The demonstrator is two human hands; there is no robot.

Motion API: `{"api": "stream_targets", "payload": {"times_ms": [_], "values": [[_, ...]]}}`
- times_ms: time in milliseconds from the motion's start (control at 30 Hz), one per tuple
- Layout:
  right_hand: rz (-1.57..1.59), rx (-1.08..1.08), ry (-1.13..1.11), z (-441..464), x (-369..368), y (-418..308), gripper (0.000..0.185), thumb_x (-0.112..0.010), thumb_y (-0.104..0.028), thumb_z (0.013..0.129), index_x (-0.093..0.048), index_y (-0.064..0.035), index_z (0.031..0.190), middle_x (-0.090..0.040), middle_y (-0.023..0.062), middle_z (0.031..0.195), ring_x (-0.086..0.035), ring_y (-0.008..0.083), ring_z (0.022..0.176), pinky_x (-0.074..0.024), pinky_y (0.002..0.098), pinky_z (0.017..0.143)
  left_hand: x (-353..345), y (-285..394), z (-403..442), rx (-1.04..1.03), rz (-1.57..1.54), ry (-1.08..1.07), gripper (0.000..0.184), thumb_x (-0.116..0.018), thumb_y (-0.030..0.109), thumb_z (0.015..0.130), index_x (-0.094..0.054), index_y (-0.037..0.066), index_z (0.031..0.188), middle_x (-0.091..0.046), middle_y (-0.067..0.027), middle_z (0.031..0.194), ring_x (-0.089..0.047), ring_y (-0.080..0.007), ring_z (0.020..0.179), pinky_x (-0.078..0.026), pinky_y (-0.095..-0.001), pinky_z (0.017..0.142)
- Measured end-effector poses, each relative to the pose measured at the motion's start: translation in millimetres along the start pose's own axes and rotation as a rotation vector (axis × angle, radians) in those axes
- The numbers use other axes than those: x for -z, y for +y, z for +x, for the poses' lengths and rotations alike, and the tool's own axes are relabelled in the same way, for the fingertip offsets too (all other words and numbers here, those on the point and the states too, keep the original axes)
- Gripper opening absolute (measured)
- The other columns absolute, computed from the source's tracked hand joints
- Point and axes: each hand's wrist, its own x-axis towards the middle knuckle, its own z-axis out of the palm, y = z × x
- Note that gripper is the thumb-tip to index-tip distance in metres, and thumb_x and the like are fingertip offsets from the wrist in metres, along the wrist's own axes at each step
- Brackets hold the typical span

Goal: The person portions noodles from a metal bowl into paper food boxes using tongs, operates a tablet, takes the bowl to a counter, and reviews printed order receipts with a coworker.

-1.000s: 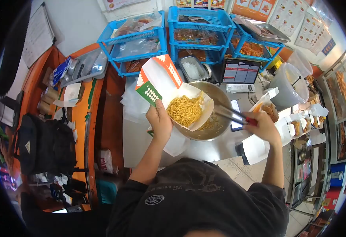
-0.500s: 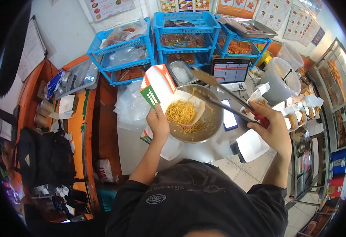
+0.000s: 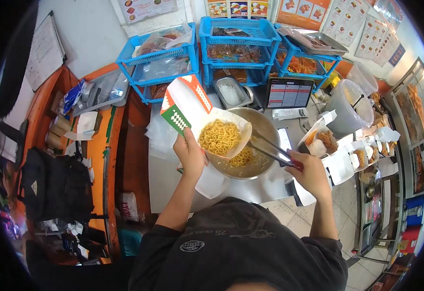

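Observation:
My left hand [image 3: 189, 154] is closed on a paper takeout box [image 3: 189, 104], white inside with a red and green pattern, its lid raised. Yellow noodles [image 3: 219, 137] fill its tray part, which is held over the left side of a metal bowl [image 3: 265, 165]. More noodles [image 3: 242, 157] lie in the bowl below the box. In my right hand [image 3: 310, 174] are metal tongs [image 3: 266, 144] with a red and black grip. The tongs reach down into the bowl, and their tips are partly hidden by the box edge.
Behind the bowl stand a metal container of white shreds [image 3: 230, 92], a tablet [image 3: 288, 93] and blue tiered racks [image 3: 236, 63]. At right are a phone [image 3: 284, 140], white food boxes [image 3: 339, 165] and a plastic tub [image 3: 350, 106]. A black bag [image 3: 57, 186] sits at left.
My right hand has moved left and down, bringing the tongs from above the bowl into it. The left hand still holds the box, tipped slightly more. The view has shifted a little.

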Motion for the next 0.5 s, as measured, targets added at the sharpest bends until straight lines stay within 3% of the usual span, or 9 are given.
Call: {"api": "stream_targets", "payload": {"times_ms": [267, 500], "values": [[0.021, 0.043, 0.209, -1, 49, -19, 0.022, -0.068, -0.004, 0.074, -0.068, -0.0017, 0.096, -0.062, 0.0177, 0.068, -0.061, 0.0308, 0.059, -0.0458, 0.0359, 0.056, 13, -3, -9, -0.009, 0.092, -0.033, 0.038, -0.037, 0.023, 0.102, -0.057, -0.005, 0.085, -0.051, -0.0057, 0.059, -0.046, -0.0092, 0.053, -0.038, -0.0293, 0.049], [-0.307, 0.318, 0.223, 8, 106, -106, 0.019, -0.065, -0.004, 0.073, -0.064, -0.0016, 0.091, -0.061, 0.0162, 0.068, -0.061, 0.0313, 0.064, -0.0453, 0.0406, 0.059, -1, -9, -19, 0.151, -0.179, -0.04, 0.037, -0.037, 0.021, 0.102, -0.058, -0.008, 0.099, -0.062, -0.0095, 0.079, -0.052, -0.0113, 0.07, -0.044, -0.0304, 0.062]]}}
